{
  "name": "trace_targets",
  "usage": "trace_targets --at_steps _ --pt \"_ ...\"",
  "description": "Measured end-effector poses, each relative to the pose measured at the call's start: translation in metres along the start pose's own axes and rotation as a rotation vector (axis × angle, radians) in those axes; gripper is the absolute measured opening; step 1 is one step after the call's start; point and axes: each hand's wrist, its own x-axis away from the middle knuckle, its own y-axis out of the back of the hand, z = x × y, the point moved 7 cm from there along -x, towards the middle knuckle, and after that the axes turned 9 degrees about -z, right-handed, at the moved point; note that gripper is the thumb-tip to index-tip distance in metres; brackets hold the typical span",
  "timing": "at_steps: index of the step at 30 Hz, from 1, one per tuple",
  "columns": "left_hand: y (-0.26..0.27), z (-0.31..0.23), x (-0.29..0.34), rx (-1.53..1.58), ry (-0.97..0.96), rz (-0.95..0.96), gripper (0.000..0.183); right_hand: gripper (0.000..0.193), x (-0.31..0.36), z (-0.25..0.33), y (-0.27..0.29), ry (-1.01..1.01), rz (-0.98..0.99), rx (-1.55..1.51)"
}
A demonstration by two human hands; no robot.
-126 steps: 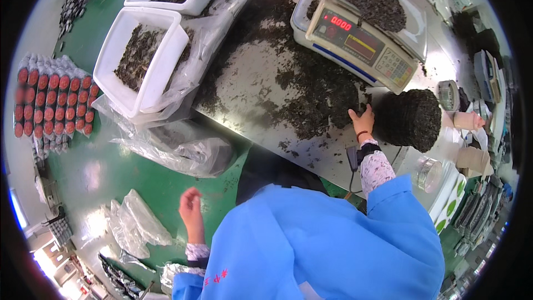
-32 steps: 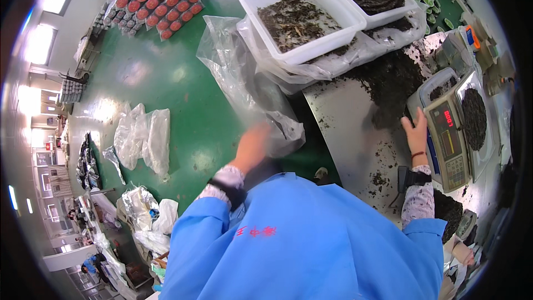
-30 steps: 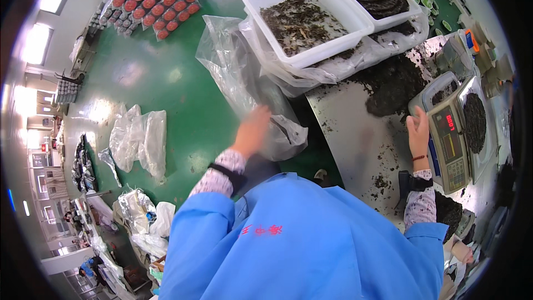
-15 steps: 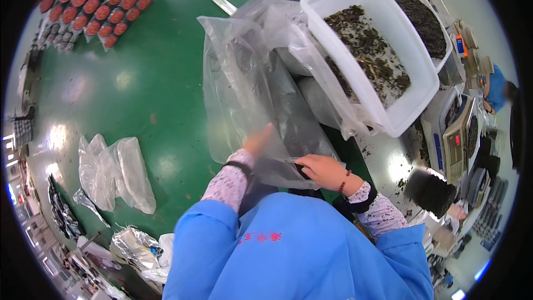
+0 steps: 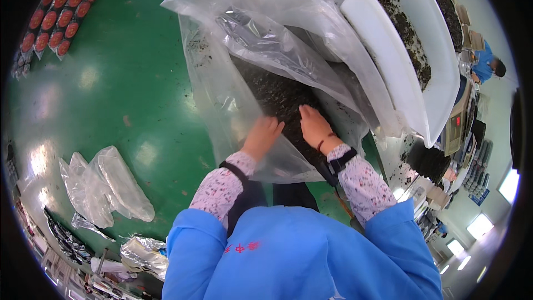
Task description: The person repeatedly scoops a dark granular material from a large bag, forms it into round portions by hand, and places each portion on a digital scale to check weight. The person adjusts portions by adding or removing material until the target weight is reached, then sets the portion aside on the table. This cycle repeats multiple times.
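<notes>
Left hand: I am seeing its fingers bending and lying close together, tips pointing toward the right hand. Right fingers are also bending, tips inward; whether either hand is pinching anything I cannot tell. Both hands are sitting at the open mouth of a clear plastic sack — a gap separating them, with dark dried flakes lying inside the sack just beyond. Wrists are wearing black bands. The sack is spreading out in front of the body, above the green floor. Right of it, a white plastic tub is standing tilted in my view, holding more flakes; a counter scale is showing red digits near the metal table. At left, a crumpled clear bag is lying on the floor — well apart from both hands.
</notes>
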Motion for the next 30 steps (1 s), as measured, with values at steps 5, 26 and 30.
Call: trace_targets --at_steps 5,26,30 --pt "0.013 0.028 0.057 -0.063 -0.009 0.067 0.020 0.032 -0.058 -0.032 -0.031 -0.088 -0.114 -0.007" --pt "0.115 0.071 0.123 0.312 0.619 -0.469 0.024 0.067 -0.124 -0.023 -0.133 -0.223 0.414 -0.846" --pt "0.203 0.018 0.106 0.408 0.509 -0.602 0.024 0.060 -0.061 -0.008 -0.064 0.422 0.300 -1.210"
